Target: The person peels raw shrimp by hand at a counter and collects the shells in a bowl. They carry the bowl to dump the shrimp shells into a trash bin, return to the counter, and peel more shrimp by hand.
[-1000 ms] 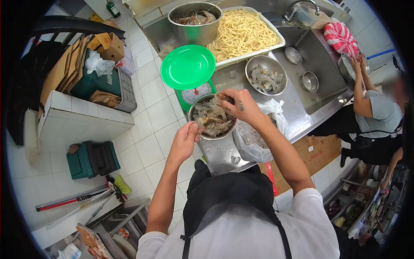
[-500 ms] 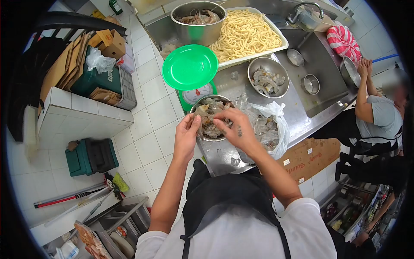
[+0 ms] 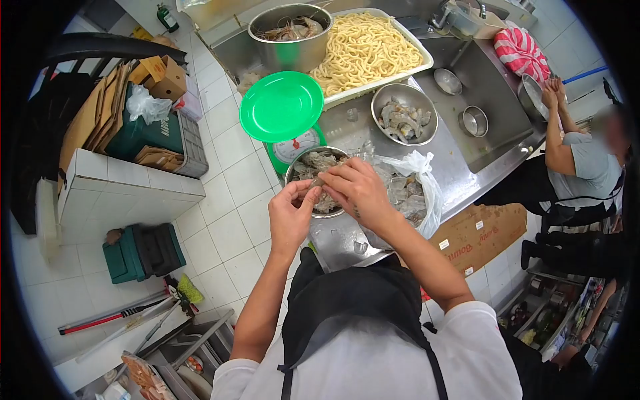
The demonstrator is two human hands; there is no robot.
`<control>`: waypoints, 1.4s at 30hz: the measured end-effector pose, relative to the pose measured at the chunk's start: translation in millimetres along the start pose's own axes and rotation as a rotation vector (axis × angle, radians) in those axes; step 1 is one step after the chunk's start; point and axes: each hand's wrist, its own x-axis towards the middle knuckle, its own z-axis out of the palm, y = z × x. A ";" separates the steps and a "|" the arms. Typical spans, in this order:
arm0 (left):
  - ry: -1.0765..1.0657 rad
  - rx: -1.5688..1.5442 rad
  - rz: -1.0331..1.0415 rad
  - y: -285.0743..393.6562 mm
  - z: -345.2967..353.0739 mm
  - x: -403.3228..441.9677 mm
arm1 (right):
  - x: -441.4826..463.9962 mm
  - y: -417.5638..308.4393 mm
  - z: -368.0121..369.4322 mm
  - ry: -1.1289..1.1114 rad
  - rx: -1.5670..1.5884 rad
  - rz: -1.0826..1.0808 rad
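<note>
Fingertips of my left hand and my right hand meet over a metal bowl, pinching a small greyish shrimp between them. The shrimp is partly hidden by the fingers. Beneath them, the metal bowl holds a heap of greyish shrimp or shells; which of the two I cannot tell. Beside my right hand lies an open white plastic bag with ice and greyish pieces in it. Further back, another steel bowl contains peeled shrimp.
A scale with a green pan stands behind the bowl. Behind are a steel pot of whole shrimp and a tray of thick noodles. The sink lies right, where another person stands.
My hands have come together at the fingertips, the right one moving in toward the left, with a shrimp between them. The whole view has shifted slightly left.
</note>
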 end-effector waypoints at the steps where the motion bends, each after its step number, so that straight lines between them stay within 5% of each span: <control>1: -0.012 -0.001 -0.013 0.4 -1.3 -1.1 | 0.4 1.5 0.0 -0.001 0.002 -0.002; 16: -0.033 0.079 -0.050 -2.2 -12.6 -6.3 | -0.4 15.8 25.7 -0.154 0.222 -0.068; 21: -0.007 0.030 -0.069 -3.8 -16.7 -4.8 | 4.1 7.5 12.3 -0.181 0.501 0.337; 34: -0.044 -0.017 -0.077 -7.1 -16.2 -2.5 | 4.9 14.4 7.8 -0.320 0.451 0.254; 40: -0.071 -0.111 -0.097 -14.1 -19.1 -1.4 | 1.8 14.9 10.3 -0.337 0.492 0.354; 42: -0.097 -0.084 -0.082 -16.7 -20.1 -0.1 | 0.6 16.5 11.8 -0.359 0.608 0.557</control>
